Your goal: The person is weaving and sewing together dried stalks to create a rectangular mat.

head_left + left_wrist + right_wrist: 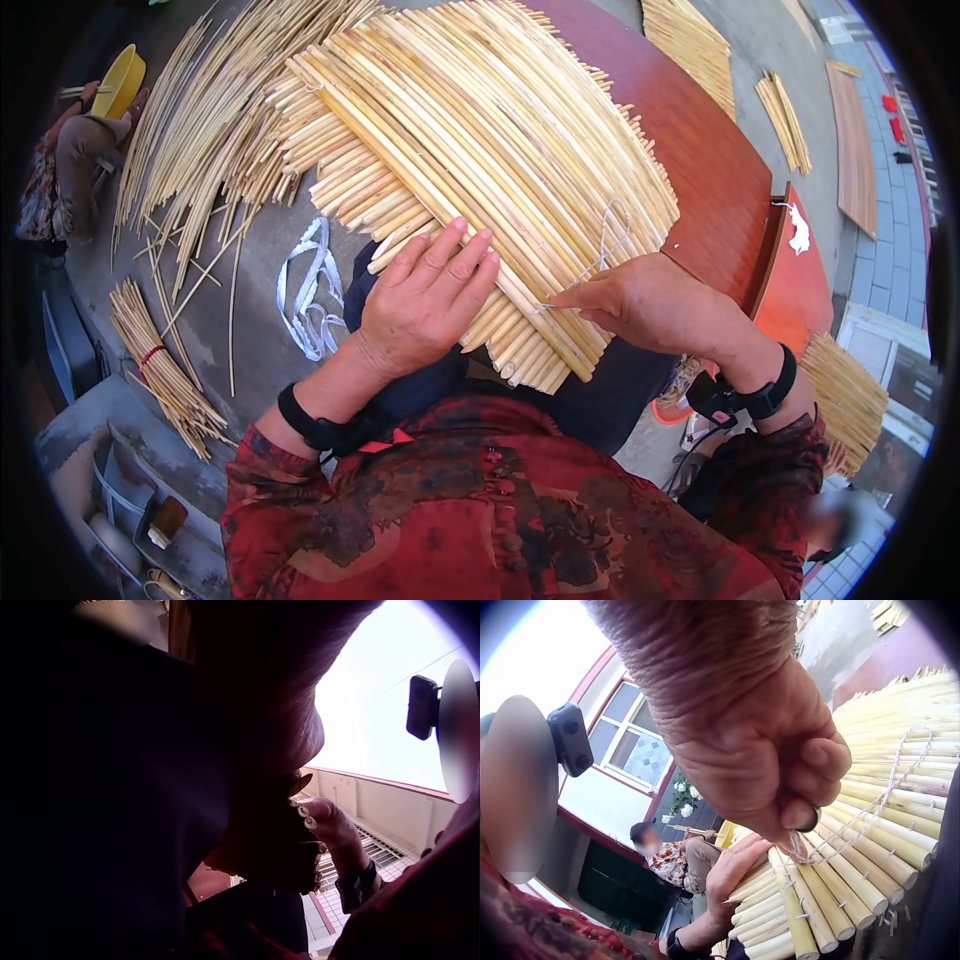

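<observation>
A mat of pale, peeled stalks (500,120), stitched together with white string, lies across the person's lap and the table edge. The left hand (425,295) rests on the stalks near the mat's close edge, its fingers extended over them. To its right, the right hand (660,305) pinches the white string (891,776) between thumb and curled fingers, close over the stalk ends. A loop of that string lies across the mat beyond the hand. Small white stitches show along the stalks in the right wrist view. The left wrist view is mostly dark.
A reddish-brown table (690,150) supports the mat's far side. Loose stalks (215,120) spread over the ground at left, near a tied bundle (165,365) and white strips (312,290). Another person (679,862) sits by a yellow basin (120,80). More stalk mats (690,45) lie around.
</observation>
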The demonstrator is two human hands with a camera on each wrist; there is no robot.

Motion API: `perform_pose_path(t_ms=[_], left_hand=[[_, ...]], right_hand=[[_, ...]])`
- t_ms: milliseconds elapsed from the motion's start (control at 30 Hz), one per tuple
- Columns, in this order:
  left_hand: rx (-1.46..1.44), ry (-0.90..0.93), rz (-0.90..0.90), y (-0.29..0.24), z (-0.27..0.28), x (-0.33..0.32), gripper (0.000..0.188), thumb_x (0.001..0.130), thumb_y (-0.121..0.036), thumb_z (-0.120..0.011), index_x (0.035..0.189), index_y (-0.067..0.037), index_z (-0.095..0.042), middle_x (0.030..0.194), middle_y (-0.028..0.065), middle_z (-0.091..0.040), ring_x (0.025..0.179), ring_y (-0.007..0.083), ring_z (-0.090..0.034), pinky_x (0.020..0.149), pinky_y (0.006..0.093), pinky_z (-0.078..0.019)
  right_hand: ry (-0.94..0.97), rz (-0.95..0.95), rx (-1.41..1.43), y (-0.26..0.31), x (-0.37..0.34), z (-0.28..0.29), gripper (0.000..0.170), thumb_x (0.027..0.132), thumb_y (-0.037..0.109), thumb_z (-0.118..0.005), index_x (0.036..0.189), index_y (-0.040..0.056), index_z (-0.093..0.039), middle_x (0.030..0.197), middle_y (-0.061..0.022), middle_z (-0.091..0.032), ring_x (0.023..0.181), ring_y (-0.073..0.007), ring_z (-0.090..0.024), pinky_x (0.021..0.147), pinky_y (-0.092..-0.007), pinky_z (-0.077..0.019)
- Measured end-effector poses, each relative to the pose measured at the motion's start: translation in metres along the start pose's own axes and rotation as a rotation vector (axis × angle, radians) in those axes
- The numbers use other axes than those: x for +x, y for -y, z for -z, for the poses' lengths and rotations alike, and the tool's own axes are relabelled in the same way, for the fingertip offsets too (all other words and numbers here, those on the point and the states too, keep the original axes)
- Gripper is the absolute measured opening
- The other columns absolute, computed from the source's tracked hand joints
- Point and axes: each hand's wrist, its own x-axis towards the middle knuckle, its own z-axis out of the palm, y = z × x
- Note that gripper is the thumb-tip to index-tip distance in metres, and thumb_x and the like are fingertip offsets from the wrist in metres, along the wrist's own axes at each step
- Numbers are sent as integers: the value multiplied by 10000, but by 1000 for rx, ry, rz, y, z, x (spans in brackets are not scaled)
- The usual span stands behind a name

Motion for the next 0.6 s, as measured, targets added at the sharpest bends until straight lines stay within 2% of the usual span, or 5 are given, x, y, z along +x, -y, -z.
perform_pose_path(t_ms=[67,400,600], left_hand=[[-3,0,-2,0,0,0,237,762,-113,-526,977,-50,-601,1065,95,-600,1011,258,-566,792,344,-440],[-20,-13,1,1,0,0,220,765,-110,-528,958,-41,-608,1067,100,-599,1010,259,-566,786,346,-445],[-27,-7,-6,1,-1,-1,227,769,-114,-523,967,-39,-605,1077,103,-595,1024,263,-558,789,351,-444]], right_hand=[[-9,45,-12,-3,0,0,226,833,169,-511,1023,191,-631,650,-132,-590,606,-295,-590,533,-380,-450],[168,-70,-46,11,7,14,242,834,153,-500,1042,171,-623,691,-150,-601,670,-316,-596,606,-401,-463],[217,-85,-81,21,10,20,295,784,96,-503,1055,141,-612,753,-152,-617,746,-311,-608,650,-396,-474]])
